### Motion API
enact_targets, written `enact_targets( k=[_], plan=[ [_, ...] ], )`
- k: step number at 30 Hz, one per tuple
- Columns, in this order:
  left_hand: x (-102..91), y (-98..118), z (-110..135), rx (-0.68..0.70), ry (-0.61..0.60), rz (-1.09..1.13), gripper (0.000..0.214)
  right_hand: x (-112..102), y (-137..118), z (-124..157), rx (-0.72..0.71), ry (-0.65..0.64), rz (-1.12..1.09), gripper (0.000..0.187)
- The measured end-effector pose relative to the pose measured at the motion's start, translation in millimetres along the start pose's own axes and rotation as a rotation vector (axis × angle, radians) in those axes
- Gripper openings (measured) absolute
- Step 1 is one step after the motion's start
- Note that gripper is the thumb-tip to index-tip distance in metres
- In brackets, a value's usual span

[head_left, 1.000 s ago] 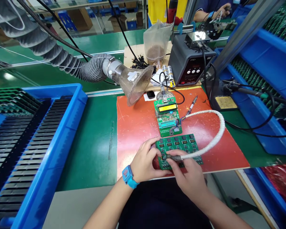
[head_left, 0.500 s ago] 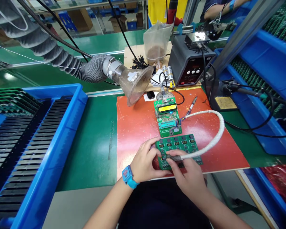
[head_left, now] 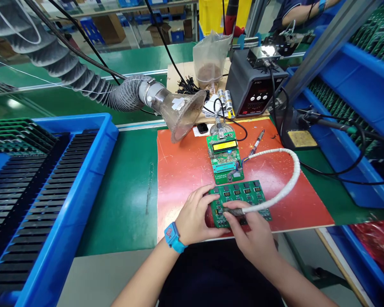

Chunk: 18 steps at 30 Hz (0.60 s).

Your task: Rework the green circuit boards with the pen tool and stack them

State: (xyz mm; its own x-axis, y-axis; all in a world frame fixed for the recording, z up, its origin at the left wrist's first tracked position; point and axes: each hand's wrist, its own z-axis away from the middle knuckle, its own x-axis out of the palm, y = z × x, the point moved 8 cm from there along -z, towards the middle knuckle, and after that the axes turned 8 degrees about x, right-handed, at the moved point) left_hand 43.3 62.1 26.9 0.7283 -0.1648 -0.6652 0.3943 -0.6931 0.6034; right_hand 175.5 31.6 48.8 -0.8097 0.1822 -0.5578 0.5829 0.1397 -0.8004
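View: head camera, looking down over both forearms at a workbench.

Left hand [head_left: 195, 215]: spread, fingers curved over the board's left edge, thumb near its lower edge; whether the edge is clamped cannot be told. A blue wristband [head_left: 172, 236] is worn on that wrist.

Right hand [head_left: 251, 236]: pinching, thumb and fingers closed on the wrapped end of a white sleeved cable [head_left: 283, 192]; the cable's tip is hidden by the fingers.

Board: a green circuit board [head_left: 245, 192] with a row of five digit displays is held at the near edge of a red-orange mat [head_left: 182, 179], just below a green programmer board [head_left: 225, 168] with a lit yellow LCD [head_left: 224, 146].

Handling: the board is best kept flat and steady, with the cable's weight taken by the pinching hand.
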Motion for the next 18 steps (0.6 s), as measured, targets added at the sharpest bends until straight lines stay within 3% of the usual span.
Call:
enact_targets(
  k=[5,18],
  plan=[
    [4.5,-3.2,1.3,-0.048,-0.068,-0.043,0.110,0.2,1.3,0.6,0.007,-0.004,0.000,0.012],
    [5.7,-0.5,0.6,-0.026,-0.097,-0.081,0.113,-0.9,0.8,-0.6,0.009,0.013,-0.014,0.013]
  ],
)
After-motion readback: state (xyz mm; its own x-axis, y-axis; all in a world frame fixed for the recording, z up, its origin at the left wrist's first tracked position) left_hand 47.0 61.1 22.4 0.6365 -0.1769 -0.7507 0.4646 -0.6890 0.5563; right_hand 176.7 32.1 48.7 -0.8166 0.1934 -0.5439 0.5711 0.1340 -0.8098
